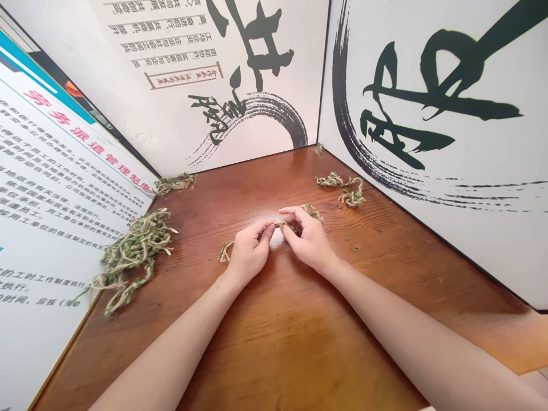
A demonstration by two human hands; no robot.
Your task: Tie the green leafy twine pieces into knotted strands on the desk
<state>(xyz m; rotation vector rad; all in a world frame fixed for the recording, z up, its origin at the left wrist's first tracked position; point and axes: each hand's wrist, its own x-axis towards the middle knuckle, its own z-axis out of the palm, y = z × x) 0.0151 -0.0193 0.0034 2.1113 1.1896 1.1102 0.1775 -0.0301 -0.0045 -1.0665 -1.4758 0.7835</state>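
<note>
Both hands meet near the middle of the brown wooden table. My left hand [250, 248] pinches a thin twine cord with green bits between thumb and forefinger. One end of the twine cord [225, 252] shows on the table to the left of that hand. Thumb and fingers of my right hand [309, 237] are closed on the same cord, a short way from the left fingertips. Beyond the right hand, more twine [313, 212] lies partly hidden by its fingers.
A large heap of green-and-tan twine [139, 251] lies at the left edge of the table [274, 342], with a smaller bunch [174, 184] behind it. Loose twine pieces [353, 193] lie at the back right. Printed panels [257, 131] enclose the table's back and sides.
</note>
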